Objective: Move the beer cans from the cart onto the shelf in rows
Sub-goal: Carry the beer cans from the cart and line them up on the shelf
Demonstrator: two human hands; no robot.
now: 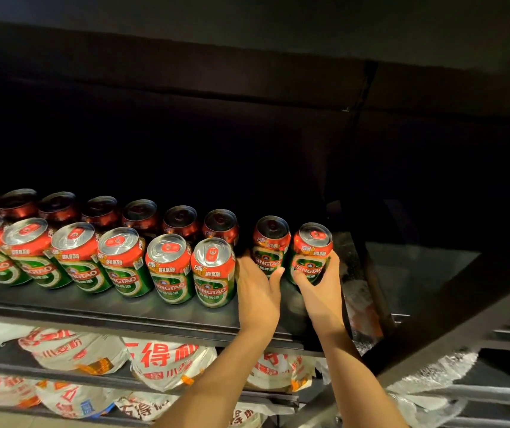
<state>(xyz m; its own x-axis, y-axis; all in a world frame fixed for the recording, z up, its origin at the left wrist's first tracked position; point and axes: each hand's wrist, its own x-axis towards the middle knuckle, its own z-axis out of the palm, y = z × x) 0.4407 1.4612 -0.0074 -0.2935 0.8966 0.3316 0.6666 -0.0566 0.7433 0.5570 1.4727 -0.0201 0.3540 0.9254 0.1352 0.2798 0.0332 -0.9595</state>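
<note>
gripping one red-and-green tsingtao can (270, 246) each (311, 254), both hands (258, 291) (320, 290) reach the shelf (93, 307).

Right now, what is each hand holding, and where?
Left hand grips one beer can low on its side; right hand grips another can likewise.

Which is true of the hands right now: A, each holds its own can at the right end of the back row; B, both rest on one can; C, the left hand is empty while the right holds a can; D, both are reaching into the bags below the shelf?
A: the left hand grips one Tsingtao can and the right hand grips the end can, both upright on the shelf.
</note>
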